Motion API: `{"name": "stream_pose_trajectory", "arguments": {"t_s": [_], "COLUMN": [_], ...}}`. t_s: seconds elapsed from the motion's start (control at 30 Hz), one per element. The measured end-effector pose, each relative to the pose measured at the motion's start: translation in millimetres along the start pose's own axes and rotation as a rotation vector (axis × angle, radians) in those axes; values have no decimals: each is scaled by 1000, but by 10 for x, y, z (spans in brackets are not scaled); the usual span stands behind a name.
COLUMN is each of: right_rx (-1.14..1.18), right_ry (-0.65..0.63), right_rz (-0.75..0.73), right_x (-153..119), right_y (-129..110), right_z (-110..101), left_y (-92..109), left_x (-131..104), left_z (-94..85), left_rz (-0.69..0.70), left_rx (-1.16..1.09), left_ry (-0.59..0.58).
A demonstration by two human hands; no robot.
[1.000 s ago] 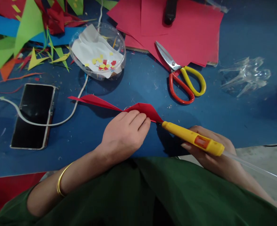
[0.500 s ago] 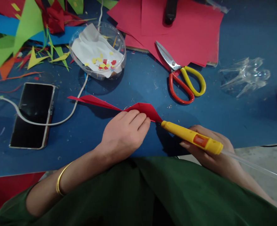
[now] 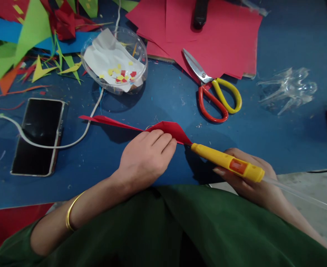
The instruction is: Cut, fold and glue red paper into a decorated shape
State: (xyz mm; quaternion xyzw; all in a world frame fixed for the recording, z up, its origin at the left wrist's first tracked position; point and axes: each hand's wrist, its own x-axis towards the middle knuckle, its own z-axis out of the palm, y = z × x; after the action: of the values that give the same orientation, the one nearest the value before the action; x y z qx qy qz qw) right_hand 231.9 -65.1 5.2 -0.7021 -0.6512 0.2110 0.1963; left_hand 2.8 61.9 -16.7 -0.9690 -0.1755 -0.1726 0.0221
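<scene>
My left hand (image 3: 148, 157) is closed over a folded piece of red paper (image 3: 170, 128), its knuckles facing up. One long end of the paper stretches left across a white cable. In my right hand (image 3: 254, 176) is a yellow hot glue gun (image 3: 221, 157) with a clear glue stick coming out of its back end. The gun's dark tip touches or nearly touches the paper's right corner; I cannot tell which. Part of the glue gun's handle and most of my right fingers are hidden beneath its body.
Scissors (image 3: 208, 83) with red and yellow handles lie beside red paper sheets (image 3: 232, 48). A clear bowl (image 3: 145, 70) holds white tissue and paper bits. A phone (image 3: 38, 137) lies under the white cable (image 3: 71, 145). Paper scraps (image 3: 32, 35) fill the far left; crumpled clear plastic (image 3: 290, 89) is at right.
The left end of the red paper has dipped slightly. Both hands and the glue gun hold nearly the same place.
</scene>
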Motion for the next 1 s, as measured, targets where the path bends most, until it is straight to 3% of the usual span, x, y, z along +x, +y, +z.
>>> {"name": "stream_pose_trajectory", "arguments": {"t_s": [1.0], "right_rx": [-69], "right_ry": [45], "right_rz": [-39], "right_x": [-97], "right_y": [35], "right_z": [-11], "left_y": [3], "left_x": [14], "left_z": [9], "left_rz": [-16], "left_rx": [-9], "left_ry": [-7]}}
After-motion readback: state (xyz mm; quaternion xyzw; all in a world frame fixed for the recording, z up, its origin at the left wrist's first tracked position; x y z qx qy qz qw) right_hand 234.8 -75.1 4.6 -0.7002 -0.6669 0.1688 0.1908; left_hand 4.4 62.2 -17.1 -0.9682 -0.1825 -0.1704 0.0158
